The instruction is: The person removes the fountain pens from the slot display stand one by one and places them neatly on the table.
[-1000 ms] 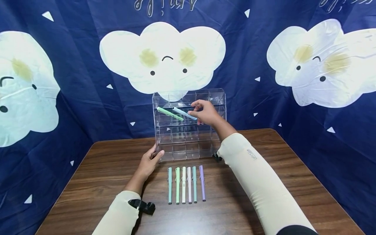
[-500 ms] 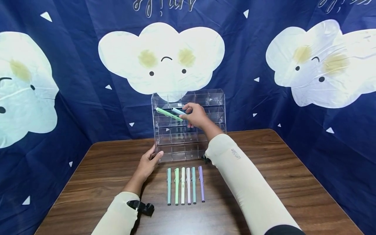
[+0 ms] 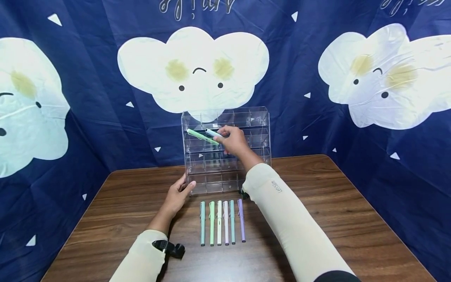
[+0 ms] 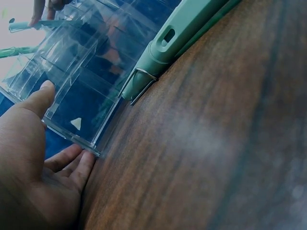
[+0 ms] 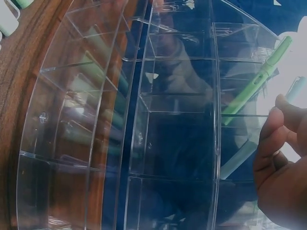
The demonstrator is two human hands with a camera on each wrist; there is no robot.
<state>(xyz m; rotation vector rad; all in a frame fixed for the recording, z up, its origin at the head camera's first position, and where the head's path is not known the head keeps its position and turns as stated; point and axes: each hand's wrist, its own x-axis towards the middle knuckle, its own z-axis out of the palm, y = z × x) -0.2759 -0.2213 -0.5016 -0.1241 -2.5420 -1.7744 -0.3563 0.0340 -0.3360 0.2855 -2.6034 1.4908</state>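
Note:
A clear plastic rack (image 3: 206, 187) with tiers of compartments stands on the table. My left hand (image 3: 176, 198) holds its lower left side, thumb in front and the other fingers round the side edge in the left wrist view. At the second tier from the top, my right hand (image 3: 235, 141) pinches a light blue pen (image 3: 210, 132) that slants down to the right. Its lower end shows behind the clear plastic in the right wrist view. To the left of it a light green pen (image 5: 256, 84) leans in a compartment, at a similar slant.
In front of the rack, several pens lie side by side on the wooden table (image 3: 116, 219), from a teal pen (image 3: 202, 223) at left to a purple pen (image 3: 241, 221) at right. A dark blue cloth (image 3: 289, 129) with cloud faces hangs behind the table.
My right hand has moved left and slightly down along the light blue pen, closer to its upper end. The left hand keeps its hold on the rack.

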